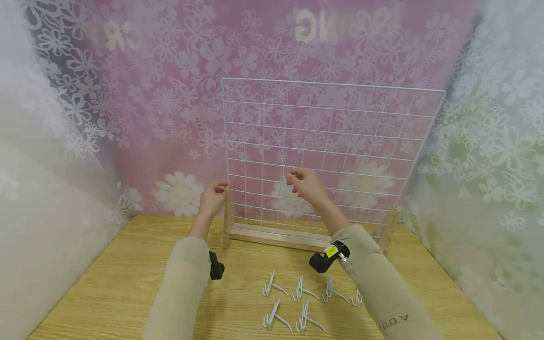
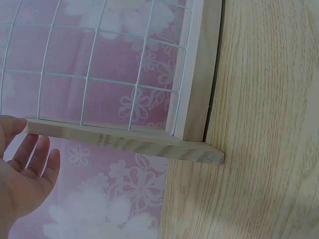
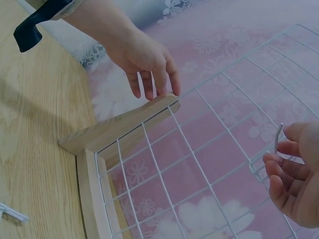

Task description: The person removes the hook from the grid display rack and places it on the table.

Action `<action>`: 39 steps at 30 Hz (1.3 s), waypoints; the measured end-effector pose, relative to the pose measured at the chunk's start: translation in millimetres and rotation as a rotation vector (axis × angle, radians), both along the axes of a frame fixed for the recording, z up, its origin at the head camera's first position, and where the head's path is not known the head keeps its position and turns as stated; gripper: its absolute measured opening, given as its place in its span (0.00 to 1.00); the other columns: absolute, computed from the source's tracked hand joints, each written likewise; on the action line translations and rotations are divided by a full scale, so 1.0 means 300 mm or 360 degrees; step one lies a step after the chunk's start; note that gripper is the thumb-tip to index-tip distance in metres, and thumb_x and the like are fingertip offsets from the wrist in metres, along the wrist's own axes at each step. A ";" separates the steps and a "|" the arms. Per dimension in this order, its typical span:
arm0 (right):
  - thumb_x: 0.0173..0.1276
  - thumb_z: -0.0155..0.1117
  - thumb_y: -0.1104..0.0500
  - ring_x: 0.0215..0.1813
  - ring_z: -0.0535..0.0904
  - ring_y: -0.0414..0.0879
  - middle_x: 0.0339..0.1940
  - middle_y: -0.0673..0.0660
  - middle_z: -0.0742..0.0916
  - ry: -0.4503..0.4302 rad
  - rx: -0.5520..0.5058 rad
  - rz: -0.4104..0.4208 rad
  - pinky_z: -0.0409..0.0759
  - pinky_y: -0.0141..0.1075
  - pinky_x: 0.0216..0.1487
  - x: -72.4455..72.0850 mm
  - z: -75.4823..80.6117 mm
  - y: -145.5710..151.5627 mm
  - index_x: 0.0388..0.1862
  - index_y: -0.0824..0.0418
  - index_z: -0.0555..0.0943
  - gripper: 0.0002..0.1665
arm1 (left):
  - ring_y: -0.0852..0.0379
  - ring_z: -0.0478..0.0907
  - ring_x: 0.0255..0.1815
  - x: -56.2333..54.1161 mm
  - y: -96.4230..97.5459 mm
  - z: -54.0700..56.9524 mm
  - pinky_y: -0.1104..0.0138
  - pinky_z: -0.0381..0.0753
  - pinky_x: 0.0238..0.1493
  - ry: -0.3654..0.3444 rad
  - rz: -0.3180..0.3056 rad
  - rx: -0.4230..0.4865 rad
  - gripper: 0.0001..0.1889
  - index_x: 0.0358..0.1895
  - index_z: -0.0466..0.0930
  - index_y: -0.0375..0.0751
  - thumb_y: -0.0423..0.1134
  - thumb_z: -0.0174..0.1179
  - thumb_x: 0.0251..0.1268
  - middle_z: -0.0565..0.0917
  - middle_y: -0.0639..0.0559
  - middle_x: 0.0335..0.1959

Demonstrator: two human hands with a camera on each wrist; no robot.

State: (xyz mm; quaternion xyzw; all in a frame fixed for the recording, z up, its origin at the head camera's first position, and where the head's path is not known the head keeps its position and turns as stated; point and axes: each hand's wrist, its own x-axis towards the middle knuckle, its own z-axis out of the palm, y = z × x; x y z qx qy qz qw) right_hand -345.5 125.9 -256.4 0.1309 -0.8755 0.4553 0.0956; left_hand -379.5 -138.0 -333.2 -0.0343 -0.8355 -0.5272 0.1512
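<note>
A white wire grid panel (image 1: pixel 333 84) stands upright in a wooden stand. At its left side my left hand (image 1: pixel 212 198) holds the top end of the stand's wooden upright (image 2: pixel 124 144), thumb on one side and fingers on the other. My right hand (image 1: pixel 307 185) is in front of the grid, a little left of its middle. Between its thumb and fingers it pinches a white metal hook (image 3: pixel 277 139), whose back part lies against the grid wires. Part of the hook is hidden behind the fingers.
Several more white hooks (image 1: pixel 304 318) lie in two rows on the wooden table (image 1: pixel 106 283), one partly covered by the right sleeve (image 1: pixel 382 278). Behind the stand hangs a pink flowered curtain (image 1: pixel 170 108). Pale curtains flank both sides.
</note>
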 end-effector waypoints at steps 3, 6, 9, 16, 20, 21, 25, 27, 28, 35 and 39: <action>0.71 0.52 0.52 0.33 0.77 0.51 0.39 0.58 0.84 0.0000 -0.0031 -0.0010 0.75 0.35 0.29 -0.006 -0.009 -0.004 0.52 0.63 0.78 0.19 | 0.44 0.74 0.46 0.000 0.004 0.002 0.58 0.73 0.39 0.0003 0.0001 -0.0009 0.17 0.57 0.74 0.38 0.38 0.51 0.68 0.76 0.37 0.46; 0.70 0.53 0.53 0.31 0.77 0.49 0.38 0.60 0.84 -0.0017 -0.0103 -0.0013 0.75 0.37 0.30 -0.009 -0.012 -0.009 0.52 0.65 0.78 0.19 | 0.44 0.74 0.46 0.000 0.007 0.003 0.58 0.74 0.39 0.0003 0.0000 -0.0009 0.17 0.57 0.73 0.38 0.38 0.51 0.69 0.76 0.37 0.46; 0.69 0.55 0.55 0.30 0.76 0.46 0.38 0.61 0.85 -0.0062 -0.0198 -0.0021 0.75 0.37 0.31 -0.009 -0.008 -0.013 0.52 0.66 0.77 0.19 | 0.44 0.74 0.46 0.001 0.007 0.003 0.58 0.74 0.39 0.0007 -0.0002 -0.0010 0.17 0.58 0.73 0.37 0.38 0.51 0.69 0.76 0.37 0.46; 0.66 0.59 0.59 0.29 0.76 0.44 0.32 0.54 0.85 -0.0252 -0.0487 -0.0073 0.74 0.33 0.31 -0.002 0.008 -0.023 0.52 0.67 0.78 0.18 | 0.45 0.74 0.45 0.002 0.010 0.004 0.61 0.73 0.36 -0.0003 0.0003 0.0001 0.17 0.57 0.74 0.38 0.38 0.51 0.69 0.76 0.38 0.45; 0.65 0.59 0.62 0.27 0.75 0.41 0.29 0.50 0.84 -0.0353 -0.0681 -0.0069 0.72 0.32 0.30 0.004 0.017 -0.025 0.53 0.68 0.77 0.18 | 0.45 0.74 0.45 0.001 0.011 0.002 0.61 0.73 0.37 -0.0007 0.0001 0.0010 0.17 0.57 0.74 0.38 0.39 0.51 0.69 0.76 0.38 0.45; 0.65 0.59 0.62 0.27 0.74 0.41 0.28 0.50 0.84 -0.0362 -0.0711 -0.0060 0.71 0.32 0.29 0.006 0.020 -0.026 0.53 0.68 0.77 0.18 | 0.45 0.74 0.45 0.001 0.011 0.001 0.60 0.73 0.37 -0.0006 0.0001 0.0010 0.17 0.57 0.74 0.38 0.39 0.51 0.69 0.76 0.38 0.45; 0.64 0.59 0.63 0.26 0.74 0.41 0.27 0.49 0.83 -0.0329 -0.0730 -0.0018 0.71 0.31 0.28 0.017 0.031 -0.031 0.52 0.68 0.77 0.18 | 0.44 0.74 0.45 -0.002 0.011 0.000 0.60 0.73 0.38 0.0003 0.0010 0.0006 0.17 0.57 0.74 0.38 0.39 0.51 0.69 0.76 0.38 0.46; 0.64 0.60 0.63 0.26 0.74 0.41 0.26 0.49 0.83 -0.0302 -0.0717 -0.0004 0.72 0.31 0.28 0.025 0.040 -0.032 0.51 0.68 0.77 0.17 | 0.44 0.74 0.45 -0.003 0.010 0.000 0.60 0.73 0.37 0.0003 0.0016 0.0008 0.17 0.57 0.74 0.38 0.39 0.51 0.69 0.76 0.38 0.46; 0.64 0.60 0.63 0.26 0.74 0.41 0.26 0.49 0.83 -0.0289 -0.0712 0.0001 0.72 0.31 0.28 0.029 0.045 -0.032 0.50 0.68 0.78 0.16 | 0.44 0.74 0.45 -0.003 0.009 0.000 0.60 0.73 0.37 0.0002 0.0014 0.0010 0.17 0.57 0.74 0.38 0.39 0.51 0.69 0.76 0.38 0.46; 0.64 0.58 0.64 0.28 0.74 0.41 0.32 0.55 0.85 -0.0244 -0.0662 0.0062 0.72 0.32 0.29 0.065 0.076 -0.019 0.52 0.71 0.75 0.18 | 0.44 0.73 0.45 -0.004 0.005 -0.003 0.59 0.74 0.38 -0.0016 0.0000 0.0026 0.17 0.58 0.73 0.38 0.38 0.50 0.69 0.76 0.38 0.47; 0.64 0.57 0.64 0.29 0.74 0.42 0.32 0.54 0.85 -0.0204 -0.0622 0.0125 0.71 0.31 0.29 0.084 0.082 -0.003 0.53 0.72 0.74 0.19 | 0.43 0.73 0.46 -0.003 0.002 -0.004 0.59 0.74 0.39 -0.0015 0.0005 0.0035 0.17 0.57 0.73 0.37 0.38 0.51 0.68 0.76 0.37 0.47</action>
